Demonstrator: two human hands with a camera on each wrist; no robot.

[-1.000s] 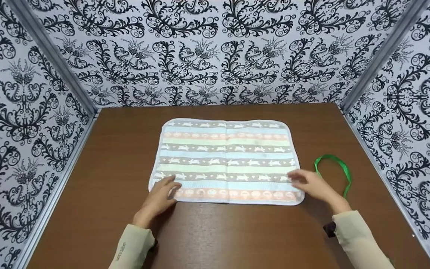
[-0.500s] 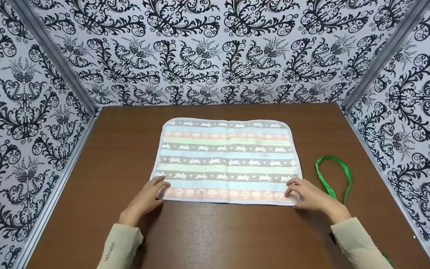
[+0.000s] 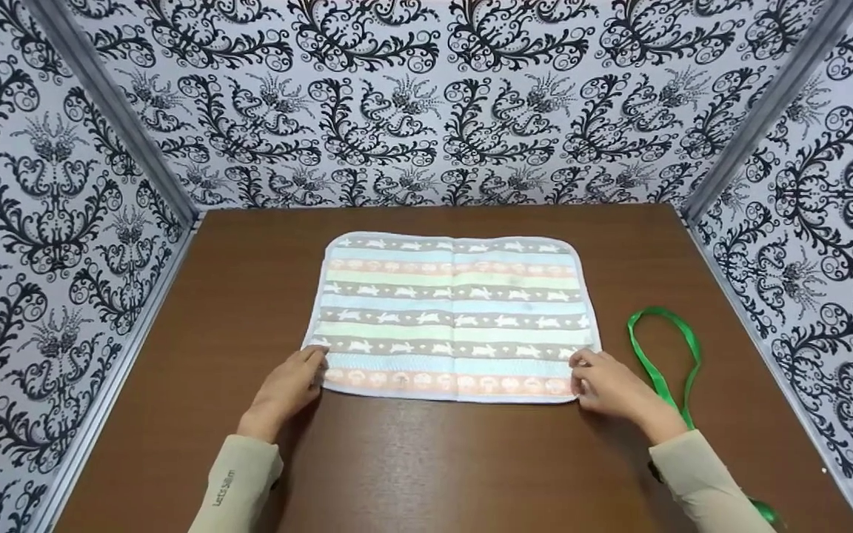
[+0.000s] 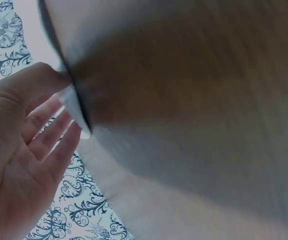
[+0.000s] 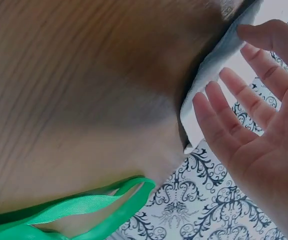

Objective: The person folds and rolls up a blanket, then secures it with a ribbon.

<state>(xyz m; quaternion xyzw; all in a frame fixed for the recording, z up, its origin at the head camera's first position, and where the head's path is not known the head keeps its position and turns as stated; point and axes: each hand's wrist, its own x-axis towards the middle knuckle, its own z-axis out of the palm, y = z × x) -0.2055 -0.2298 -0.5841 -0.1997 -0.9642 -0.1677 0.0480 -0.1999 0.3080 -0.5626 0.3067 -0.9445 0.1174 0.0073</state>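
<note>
Head view: vs a sec ago, L hand (image 3: 282, 389) has gone outward, from over the print to the near-left corner of the rectangular pastel-striped fabric cloth (image 3: 463, 320); R hand (image 3: 615, 389) has come down from a loose hover to the near-right corner, fingers now narrow. Means both near corners are prob. secured, so the near edge looks under control at each end. Cloth is spread approx. mid-counter, on the smooth brown wood-grain counter (image 3: 412, 459). It's thin & soft-looking, w/ rounded far corners, pale bound edge, straight crease down the middle; stripes = grey w/ white rabbits, light blue, light green, peach w/ pale roundish motifs. Glossy green ribbon loop (image 3: 657, 379) is to the right, apart from cloth, beside R hand.

L wrist view: thumb & fingers narrow on the cloth's edge, apparently pinching it; forefinger mostly hidden, other fingers fairly straight. Edge shows as a pale strip w/ a dark line against the counter. Bit blurry.

R wrist view: thumb tip at the cloth's edge, forefinger tip close by, so prob. a light pinch, tho exact contact's hard to tell; remaining fingers spread & nearly straight along the cloth. Edge is slightly wavy, dark shadow alongside. Ribbon here is flat, fine-ribbed, bent over on itself.
</note>
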